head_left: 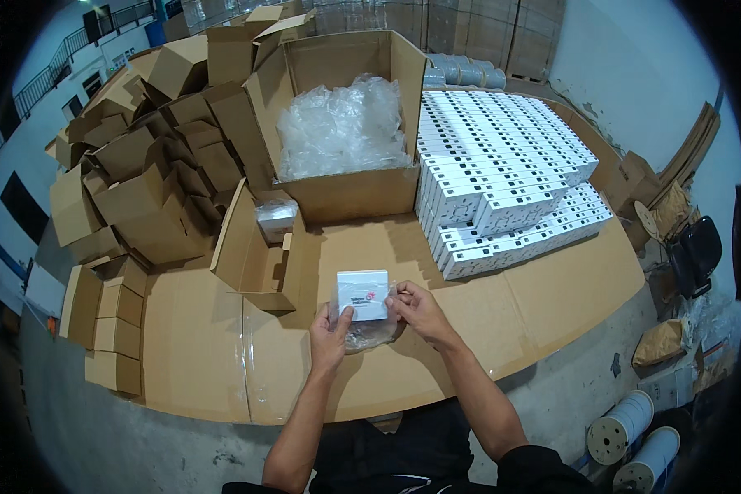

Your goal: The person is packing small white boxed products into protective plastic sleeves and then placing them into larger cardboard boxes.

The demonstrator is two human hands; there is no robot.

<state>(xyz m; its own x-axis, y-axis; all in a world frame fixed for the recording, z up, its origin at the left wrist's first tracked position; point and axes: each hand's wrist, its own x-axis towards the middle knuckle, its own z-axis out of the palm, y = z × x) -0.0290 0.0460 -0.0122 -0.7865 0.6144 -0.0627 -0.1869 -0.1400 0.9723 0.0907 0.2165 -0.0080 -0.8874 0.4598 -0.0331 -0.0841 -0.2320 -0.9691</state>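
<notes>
My left hand [329, 339] grips a squarish white box [362, 284], pink-marked [370, 295] on its face. My right hand [421, 313] pinches clear plastic [370, 335] beside it.

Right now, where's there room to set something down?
Bare tabletop lies between the right hand and the white boxes, and between the left hand and the small cartons. The back is crowded: large carton, heaped brown boxes.

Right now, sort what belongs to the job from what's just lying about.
Seemingly the job: white box and clear bag, in left hand and right hand; narrow open carton; large carton of crumpled plastic; stacked white boxes; heaped cartons.

Seemingly just lying about: reels; black chair; brown sack.
</notes>
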